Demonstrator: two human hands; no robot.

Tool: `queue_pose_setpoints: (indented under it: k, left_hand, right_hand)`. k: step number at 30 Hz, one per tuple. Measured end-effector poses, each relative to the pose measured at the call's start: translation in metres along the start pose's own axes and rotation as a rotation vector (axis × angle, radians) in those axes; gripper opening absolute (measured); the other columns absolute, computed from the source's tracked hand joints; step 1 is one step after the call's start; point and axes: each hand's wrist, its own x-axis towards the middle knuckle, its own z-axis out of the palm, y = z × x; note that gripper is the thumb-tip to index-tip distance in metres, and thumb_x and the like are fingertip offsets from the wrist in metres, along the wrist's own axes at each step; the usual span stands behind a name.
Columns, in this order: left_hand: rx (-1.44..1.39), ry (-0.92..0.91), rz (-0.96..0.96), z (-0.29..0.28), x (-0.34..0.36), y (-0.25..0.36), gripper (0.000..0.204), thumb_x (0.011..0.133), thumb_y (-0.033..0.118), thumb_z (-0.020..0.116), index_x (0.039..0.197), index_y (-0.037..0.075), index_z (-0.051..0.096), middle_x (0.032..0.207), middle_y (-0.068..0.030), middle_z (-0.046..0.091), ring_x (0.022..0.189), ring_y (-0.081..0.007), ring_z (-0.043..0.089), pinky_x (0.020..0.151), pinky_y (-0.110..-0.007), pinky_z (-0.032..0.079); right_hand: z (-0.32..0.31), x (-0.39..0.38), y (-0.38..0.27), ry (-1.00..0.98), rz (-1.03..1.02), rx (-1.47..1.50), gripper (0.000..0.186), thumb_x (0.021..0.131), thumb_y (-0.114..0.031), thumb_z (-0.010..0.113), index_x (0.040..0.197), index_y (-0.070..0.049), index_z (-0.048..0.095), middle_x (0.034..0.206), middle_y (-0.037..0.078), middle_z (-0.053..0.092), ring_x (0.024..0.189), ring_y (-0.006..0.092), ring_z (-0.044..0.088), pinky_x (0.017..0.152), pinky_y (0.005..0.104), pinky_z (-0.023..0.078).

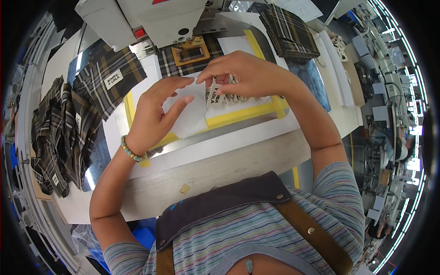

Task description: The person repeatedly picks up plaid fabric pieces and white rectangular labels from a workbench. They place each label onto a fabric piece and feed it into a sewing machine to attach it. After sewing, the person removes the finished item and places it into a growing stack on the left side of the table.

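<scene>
My right hand (247, 73) is over a small pile of white woven labels (240, 91). Its thumb and a curled finger pinch one white label with dark lettering (214, 96), which hangs tilted at the pile's left side. My left hand (158, 105) is open above the white sheet (188, 114), thumb and fingers apart, with nothing in it. The two index fingertips come close to each other. Just beyond them, a plaid fabric piece (167, 64) lies under the sewing machine's orange clamp frame (191, 54).
The white sewing machine head (151, 20) overhangs the far side. At left are a labelled plaid piece (110, 80) and a draped heap of plaid pieces (64, 133). A plaid stack (291, 34) sits far right. Yellow tape (240, 115) borders the work area.
</scene>
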Motion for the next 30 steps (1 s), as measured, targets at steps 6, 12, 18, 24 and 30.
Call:
queue_pose_setpoints:
  k: [6,12,18,24,30]
  left_hand:
    - [-0.033,-0.027,-0.091,0.002,0.011,0.005,0.033,0.097,0.008,0.077,0.129,0.001,0.072,0.117,-0.0095,0.077,0.104,-0.0176,0.071,0.09,-0.032,0.056]
    - [-0.301,0.026,-0.266,0.01,0.012,-0.007,0.021,0.097,0.004,0.079,0.117,0.001,0.074,0.094,-0.0001,0.074,0.087,-0.0076,0.067,0.08,-0.024,0.054]
    - [-0.603,0.292,-0.312,0.016,0.019,-0.006,0.013,0.1,0.012,0.079,0.109,0.004,0.075,0.092,0.0037,0.071,0.085,-0.0065,0.06,0.081,-0.023,0.048]
    - [-0.439,0.124,-0.349,0.02,0.015,-0.015,0.013,0.099,0.007,0.077,0.111,0.003,0.074,0.099,-0.0008,0.076,0.086,-0.0083,0.065,0.081,-0.026,0.051]
    - [0.624,0.046,0.32,-0.005,0.035,-0.031,0.02,0.089,0.004,0.08,0.107,0.001,0.074,0.103,-0.0076,0.075,0.091,-0.0249,0.07,0.08,-0.037,0.058]
  right_hand:
    - [0.002,0.01,0.001,0.026,-0.057,0.028,0.04,0.091,-0.005,0.075,0.131,-0.007,0.074,0.11,0.012,0.074,0.087,0.0237,0.07,0.081,0.0383,0.059]
    - [0.007,0.02,-0.017,0.287,-0.148,0.105,0.036,0.093,-0.011,0.079,0.129,-0.005,0.075,0.107,0.009,0.076,0.09,0.0184,0.072,0.084,0.0314,0.059]
    - [0.003,0.008,-0.018,0.349,0.195,0.365,0.027,0.097,-0.023,0.084,0.115,-0.003,0.079,0.099,0.002,0.079,0.092,0.0093,0.07,0.085,0.0267,0.057]
    - [0.015,-0.001,0.012,0.28,0.275,0.347,0.023,0.097,-0.018,0.081,0.112,0.0,0.081,0.098,0.004,0.08,0.088,0.0091,0.068,0.084,0.0287,0.056]
    - [-0.017,0.03,0.076,0.351,0.335,-0.03,0.026,0.097,-0.022,0.078,0.116,-0.004,0.081,0.099,0.007,0.081,0.088,0.015,0.072,0.084,0.0317,0.056]
